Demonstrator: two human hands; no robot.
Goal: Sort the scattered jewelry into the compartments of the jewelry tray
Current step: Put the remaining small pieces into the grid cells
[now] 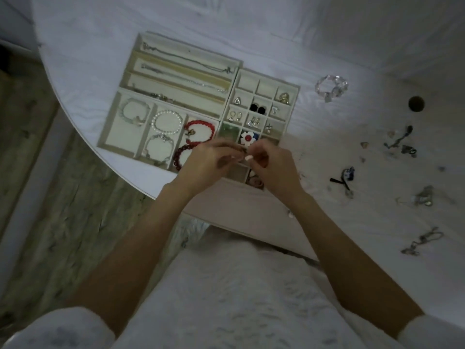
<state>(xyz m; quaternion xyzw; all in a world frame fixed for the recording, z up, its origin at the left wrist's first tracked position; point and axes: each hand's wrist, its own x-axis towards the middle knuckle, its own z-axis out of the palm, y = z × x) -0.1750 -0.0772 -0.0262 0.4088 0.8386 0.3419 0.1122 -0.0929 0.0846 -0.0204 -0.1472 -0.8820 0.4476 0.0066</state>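
The jewelry tray (141,71) lies at the upper left-centre of the frame on the white table (327,34). Over its lower edge the left hand (208,165) and right hand (271,163) meet, fingers curled, pinching one small blurred piece (242,153) between them. Scattered jewelry (425,196) lies at the right.

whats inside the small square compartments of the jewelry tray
The jewelry tray holds small earrings: a black pair, a gold one, and a red-and-white flower piece. The back row looks empty. The nearest compartments are covered by both hands.
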